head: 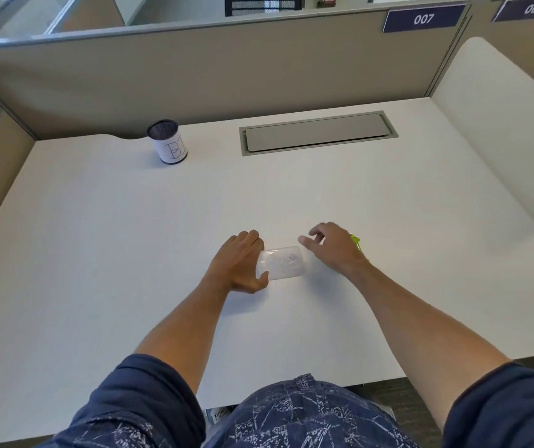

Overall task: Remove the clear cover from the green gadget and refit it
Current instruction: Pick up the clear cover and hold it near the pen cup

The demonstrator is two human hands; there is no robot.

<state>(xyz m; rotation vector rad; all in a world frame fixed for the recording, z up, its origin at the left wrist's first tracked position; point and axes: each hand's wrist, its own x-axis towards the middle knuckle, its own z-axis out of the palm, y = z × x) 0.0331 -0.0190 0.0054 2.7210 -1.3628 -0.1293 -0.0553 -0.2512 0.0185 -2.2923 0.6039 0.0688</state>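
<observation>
A clear plastic cover (282, 262) lies flat on the white desk (130, 237), near the front middle. My left hand (240, 265) grips the cover's left end between thumb and fingers. My right hand (332, 245) hovers just right of the cover, its fingers apart and curled, touching nothing that I can see. A small strip of the green gadget (356, 241) shows behind my right hand; the hand hides most of it.
A mesh pen cup (167, 142) with a paper label stands at the back left. A grey cable hatch (319, 132) is set into the desk at the back. Beige partition walls (210, 66) close off the back and left.
</observation>
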